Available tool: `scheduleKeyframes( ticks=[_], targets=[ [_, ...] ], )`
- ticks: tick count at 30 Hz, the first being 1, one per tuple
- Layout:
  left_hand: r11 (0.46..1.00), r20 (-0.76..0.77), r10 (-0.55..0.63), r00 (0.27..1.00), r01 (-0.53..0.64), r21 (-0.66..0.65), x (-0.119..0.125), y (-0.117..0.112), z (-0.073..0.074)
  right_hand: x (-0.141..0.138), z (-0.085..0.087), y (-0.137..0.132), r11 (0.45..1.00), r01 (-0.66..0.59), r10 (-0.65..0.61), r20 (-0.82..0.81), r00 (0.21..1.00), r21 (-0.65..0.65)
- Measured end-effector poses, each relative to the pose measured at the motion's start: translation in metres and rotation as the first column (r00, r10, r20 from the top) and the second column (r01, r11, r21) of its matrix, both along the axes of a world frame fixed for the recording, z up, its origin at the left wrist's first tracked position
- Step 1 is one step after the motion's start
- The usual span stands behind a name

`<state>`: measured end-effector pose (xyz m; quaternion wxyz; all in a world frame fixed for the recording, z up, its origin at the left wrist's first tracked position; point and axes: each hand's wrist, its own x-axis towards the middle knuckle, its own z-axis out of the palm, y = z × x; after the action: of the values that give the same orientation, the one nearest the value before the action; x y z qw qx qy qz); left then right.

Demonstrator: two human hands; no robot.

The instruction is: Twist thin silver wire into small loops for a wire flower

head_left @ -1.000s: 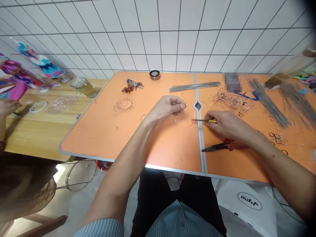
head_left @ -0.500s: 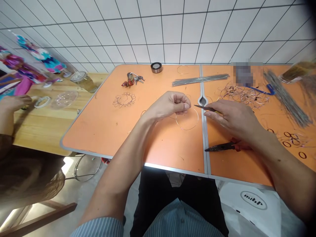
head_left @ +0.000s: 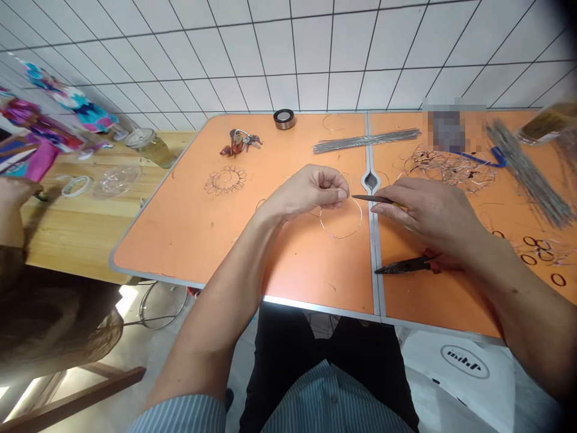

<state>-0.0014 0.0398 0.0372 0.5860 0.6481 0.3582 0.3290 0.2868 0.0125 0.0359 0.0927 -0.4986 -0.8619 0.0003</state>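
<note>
Wire (head_left: 342,237), one thin loop, extends over the orange table (head_left: 288,276), clamped between thumb and finger of our left hand (head_left: 330,187). Our right hand (head_left: 428,207) grips one slim tool (head_left: 368,198), its tip nearer our left fingertips than a second ago. One pair of pliers (head_left: 406,265) lies nearer us; one oval label's (head_left: 464,361) lettering we cannot read surely.

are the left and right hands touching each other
Apart: the head view shows orange table between the left hand and the right hand, with a pointed tool in the gap.
</note>
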Motion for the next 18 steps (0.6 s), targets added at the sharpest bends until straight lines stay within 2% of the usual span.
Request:
scheduleKeyframes(
  ticks=[9,18],
  targets=[
    [1.0,-0.012,-0.004,1.0,0.004,-0.005,0.0002,0.0006,-0.0011,0.0,-0.0004,0.0006,1.0,-0.012,0.012,0.018,1.0,-0.003],
    [1.0,-0.008,-0.006,1.0,0.006,-0.013,-0.0005,0.0005,-0.0014,-0.0034,0.006,-0.0035,0.999,0.006,-0.004,0.039,0.999,-0.034]
  ],
)
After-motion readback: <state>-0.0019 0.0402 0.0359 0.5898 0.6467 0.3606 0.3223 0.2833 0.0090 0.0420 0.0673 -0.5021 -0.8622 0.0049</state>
